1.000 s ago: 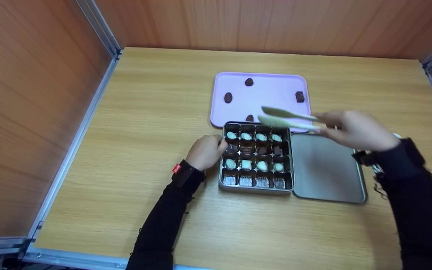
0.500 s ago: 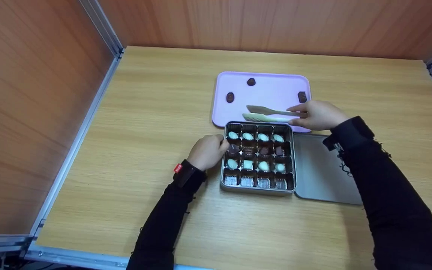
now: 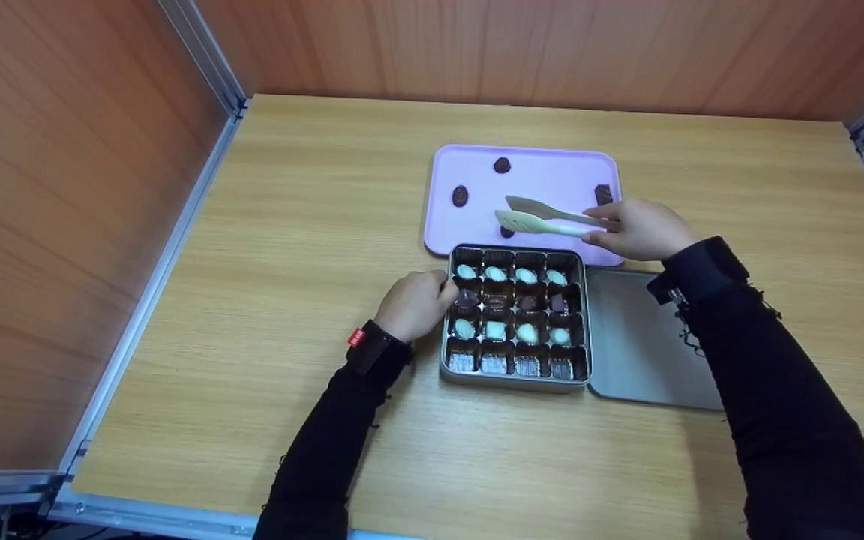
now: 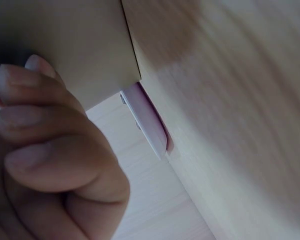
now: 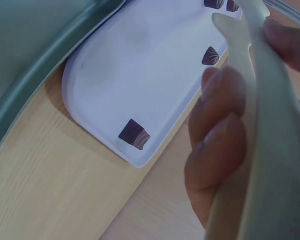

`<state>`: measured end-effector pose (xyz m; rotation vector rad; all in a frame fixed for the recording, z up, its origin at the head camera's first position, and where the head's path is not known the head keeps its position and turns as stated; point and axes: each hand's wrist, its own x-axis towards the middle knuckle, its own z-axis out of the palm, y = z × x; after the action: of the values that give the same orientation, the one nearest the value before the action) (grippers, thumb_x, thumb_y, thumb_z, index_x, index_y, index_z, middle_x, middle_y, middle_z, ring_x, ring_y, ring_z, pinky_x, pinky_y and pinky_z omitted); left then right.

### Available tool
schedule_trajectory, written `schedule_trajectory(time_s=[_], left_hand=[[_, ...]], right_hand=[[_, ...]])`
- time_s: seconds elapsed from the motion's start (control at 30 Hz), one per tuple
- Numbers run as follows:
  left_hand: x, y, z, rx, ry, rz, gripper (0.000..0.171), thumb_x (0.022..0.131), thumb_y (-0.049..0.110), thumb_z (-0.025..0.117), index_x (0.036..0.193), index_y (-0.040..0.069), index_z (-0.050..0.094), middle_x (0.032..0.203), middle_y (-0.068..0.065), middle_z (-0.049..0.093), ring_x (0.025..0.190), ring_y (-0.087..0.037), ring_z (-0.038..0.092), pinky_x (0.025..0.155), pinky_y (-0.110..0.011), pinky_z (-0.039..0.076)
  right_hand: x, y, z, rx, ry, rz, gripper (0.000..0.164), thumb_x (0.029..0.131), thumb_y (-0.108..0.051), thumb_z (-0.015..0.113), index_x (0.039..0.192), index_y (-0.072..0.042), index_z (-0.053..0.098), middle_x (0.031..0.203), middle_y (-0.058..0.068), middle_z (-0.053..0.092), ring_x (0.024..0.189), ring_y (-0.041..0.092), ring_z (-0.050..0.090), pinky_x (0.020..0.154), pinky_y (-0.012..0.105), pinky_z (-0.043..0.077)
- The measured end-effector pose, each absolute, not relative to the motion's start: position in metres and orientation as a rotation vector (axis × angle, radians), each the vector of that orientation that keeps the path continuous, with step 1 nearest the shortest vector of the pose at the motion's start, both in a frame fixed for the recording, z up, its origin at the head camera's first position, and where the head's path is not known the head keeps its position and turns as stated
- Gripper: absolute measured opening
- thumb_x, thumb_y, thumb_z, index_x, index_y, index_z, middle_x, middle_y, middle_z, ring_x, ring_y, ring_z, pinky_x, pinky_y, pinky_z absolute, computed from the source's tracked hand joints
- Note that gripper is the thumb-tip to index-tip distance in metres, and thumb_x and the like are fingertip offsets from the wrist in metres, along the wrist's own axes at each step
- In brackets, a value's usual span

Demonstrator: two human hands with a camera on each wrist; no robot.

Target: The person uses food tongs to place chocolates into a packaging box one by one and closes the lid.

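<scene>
In the head view my right hand (image 3: 643, 230) holds pale green tongs (image 3: 552, 226), their tips parted over a lilac tray (image 3: 552, 169). A dark chocolate (image 3: 507, 232) is partly hidden behind the lower tip. The right wrist view shows my fingers wrapped around the tongs (image 5: 275, 135), and a square chocolate (image 5: 134, 134) in the tray's corner. My left hand (image 3: 411, 304) grips the left rim of a metal tin (image 3: 514, 384). Its divided insert holds a row of dark chocolates and two rows of pale green ones; the nearest row of compartments holds none.
The tin's grey lid (image 3: 649, 345) lies to the right of the tin, partly under my right forearm. An oval chocolate (image 3: 460, 196) and a rounded one (image 3: 502, 165) sit on the tray's left half. Wooden panels (image 3: 514, 52) stand behind and beside the table.
My right hand has moved left with the tongs, from over the lid to over the tray. In the last half second the tips shifted slightly away and right. The left hand stays put.
</scene>
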<state>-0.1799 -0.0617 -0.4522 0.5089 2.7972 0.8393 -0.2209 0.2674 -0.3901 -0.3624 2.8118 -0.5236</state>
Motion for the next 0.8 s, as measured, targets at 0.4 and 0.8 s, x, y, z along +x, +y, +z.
schedule_trajectory(time_s=[0.4, 0.8], left_hand=[[-0.181, -0.061, -0.454, 0.507, 2.805, 0.841, 0.029, 0.096, 0.024, 0.043, 0.068, 0.017, 0.044, 0.061, 0.004, 0.039, 0.058, -0.016, 0.044, 0.057, -0.029, 0.034], [-0.182, -0.061, -0.454, 0.511, 2.792, 0.841, 0.029, 0.097, 0.025, 0.042, 0.070, 0.016, 0.047, 0.062, 0.004, 0.039, 0.059, -0.017, 0.044, 0.058, -0.030, 0.036]], right_hand=[[-0.217, 0.267, -0.395, -0.441, 2.840, -0.489, 0.043, 0.091, -0.025, 0.065, 0.129, -0.003, 0.062, 0.077, 0.010, 0.064, 0.055, 0.016, 0.046, 0.053, 0.032, 0.035], [-0.204, 0.270, -0.385, -0.458, 2.920, -0.471, 0.041, 0.093, -0.027, 0.064, 0.130, -0.008, 0.063, 0.087, 0.012, 0.068, 0.062, 0.020, 0.046, 0.056, 0.032, 0.030]])
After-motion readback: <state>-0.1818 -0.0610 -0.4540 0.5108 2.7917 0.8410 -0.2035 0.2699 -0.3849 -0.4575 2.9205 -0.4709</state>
